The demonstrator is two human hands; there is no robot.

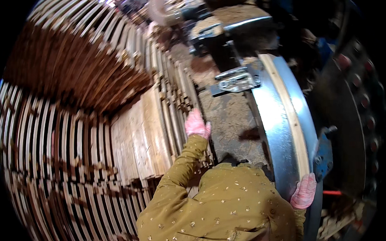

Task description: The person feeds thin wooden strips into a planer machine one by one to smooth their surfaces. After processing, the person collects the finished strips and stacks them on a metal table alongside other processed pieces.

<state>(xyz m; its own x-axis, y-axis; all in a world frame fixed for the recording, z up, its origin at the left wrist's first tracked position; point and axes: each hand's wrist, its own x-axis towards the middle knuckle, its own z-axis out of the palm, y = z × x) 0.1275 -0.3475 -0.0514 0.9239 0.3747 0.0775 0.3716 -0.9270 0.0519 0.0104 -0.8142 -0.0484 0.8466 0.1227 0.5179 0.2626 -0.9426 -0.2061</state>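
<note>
a pale wood strip (290,109) lies lengthwise on a smooth metal bed (273,119), its far end beside a metal bracket (237,81) and its near end under the right hand (304,191). the fingers of that hand lie close together against the strip's end; the thumb is hidden, so i cannot tell whether they pinch it or only press. guiding the strip well would, i judge, mean keeping it flat and in line with the bed, with steady, even pressure from the near end and no sideways twist, and the hand well clear of the fittings at the far end.

the strip is narrow and straight-grained, with a small dark mark partway along; its curve is probably the lens's bending. the bed shines in broad, bluish glare, and a blue bracket (324,161) stands at its right edge.

the left hand (197,125), in pink fabric like the right, reaches forward beside the stacked wood strips (172,107): fingers stretched out together, thumb spread away. i cannot tell whether it touches them. those pieces look rough-edged, beside smoother, wider-faced wood (135,135). between stack and bed, the grey floor (231,117) carries sawdust.
</note>
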